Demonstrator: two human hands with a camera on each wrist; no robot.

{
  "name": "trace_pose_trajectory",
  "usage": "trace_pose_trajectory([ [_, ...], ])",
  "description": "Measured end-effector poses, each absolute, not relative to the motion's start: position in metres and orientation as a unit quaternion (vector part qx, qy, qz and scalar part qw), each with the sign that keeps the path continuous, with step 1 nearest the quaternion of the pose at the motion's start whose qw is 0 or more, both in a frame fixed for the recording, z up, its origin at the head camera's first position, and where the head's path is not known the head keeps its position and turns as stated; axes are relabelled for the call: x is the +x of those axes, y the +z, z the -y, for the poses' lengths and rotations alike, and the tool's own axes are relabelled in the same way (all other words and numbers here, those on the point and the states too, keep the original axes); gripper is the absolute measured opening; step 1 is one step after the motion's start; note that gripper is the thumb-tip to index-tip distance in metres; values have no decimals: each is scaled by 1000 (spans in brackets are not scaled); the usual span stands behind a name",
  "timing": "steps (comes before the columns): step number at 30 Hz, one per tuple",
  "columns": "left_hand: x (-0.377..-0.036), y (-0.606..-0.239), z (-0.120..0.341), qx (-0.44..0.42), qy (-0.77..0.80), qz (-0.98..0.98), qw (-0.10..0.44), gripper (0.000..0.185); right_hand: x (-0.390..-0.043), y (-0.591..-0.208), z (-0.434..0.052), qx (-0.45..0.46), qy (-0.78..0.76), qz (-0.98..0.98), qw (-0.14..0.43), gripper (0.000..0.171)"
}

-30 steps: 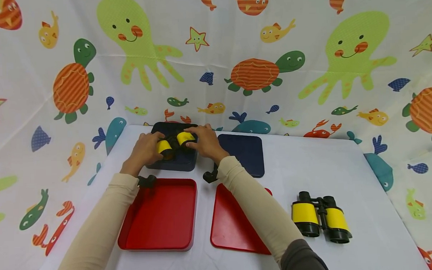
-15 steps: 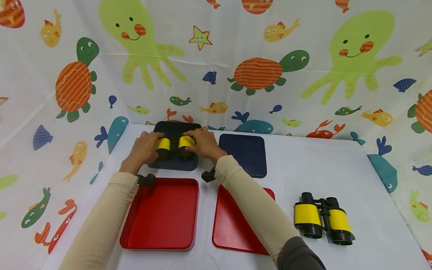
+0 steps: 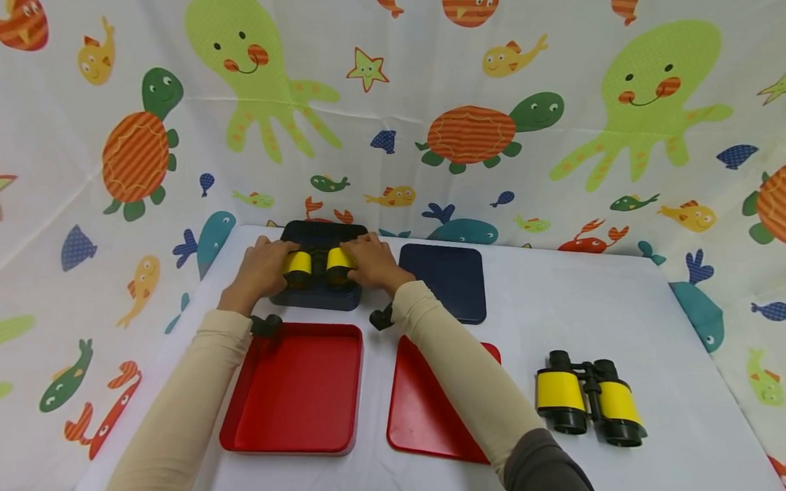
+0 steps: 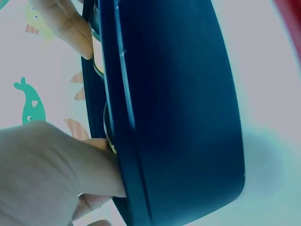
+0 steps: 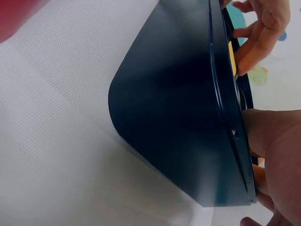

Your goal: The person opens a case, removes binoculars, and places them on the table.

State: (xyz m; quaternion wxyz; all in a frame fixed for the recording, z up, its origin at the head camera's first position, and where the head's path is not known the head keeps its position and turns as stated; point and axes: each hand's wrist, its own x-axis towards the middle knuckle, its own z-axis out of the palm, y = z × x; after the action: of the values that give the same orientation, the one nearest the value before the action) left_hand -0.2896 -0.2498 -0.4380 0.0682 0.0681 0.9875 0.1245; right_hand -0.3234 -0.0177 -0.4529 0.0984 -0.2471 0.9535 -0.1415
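Note:
A pair of yellow and black binoculars [image 3: 319, 267] lies within the dark blue box [image 3: 317, 301] at the back left of the table. My left hand [image 3: 261, 270] grips its left barrel, and my right hand [image 3: 371, 262] holds the right barrel from the other side. Both wrist views show the box's outer wall [image 4: 183, 113] up close, with fingers reaching over the rim. Most of the binoculars is hidden behind that wall there; only a yellow sliver [image 5: 232, 56] shows in the right wrist view.
Beside the box lies a flat dark blue lid [image 3: 445, 281]. A red box [image 3: 295, 393] sits nearer, with a red lid [image 3: 431, 417] to its right under my right forearm. A second pair of yellow and black binoculars [image 3: 590, 397] lies at the right. Patterned cloth [image 3: 389, 130] hangs behind.
The binoculars have gone from tilted, right barrel higher, to level and lower in the blue box. Both hands have stayed on them; the last half second brings only a slight shift of my right fingers.

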Motion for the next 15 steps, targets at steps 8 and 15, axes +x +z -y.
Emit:
trace_pose_trajectory([
  [8,-290,-440,251,80,118,-989,47,76,-322,-448,15,-247,-153,-951,103,66],
  [15,-285,-439,255,85,138,-986,35,78,-321,-453,12,-257,-179,-946,82,66],
])
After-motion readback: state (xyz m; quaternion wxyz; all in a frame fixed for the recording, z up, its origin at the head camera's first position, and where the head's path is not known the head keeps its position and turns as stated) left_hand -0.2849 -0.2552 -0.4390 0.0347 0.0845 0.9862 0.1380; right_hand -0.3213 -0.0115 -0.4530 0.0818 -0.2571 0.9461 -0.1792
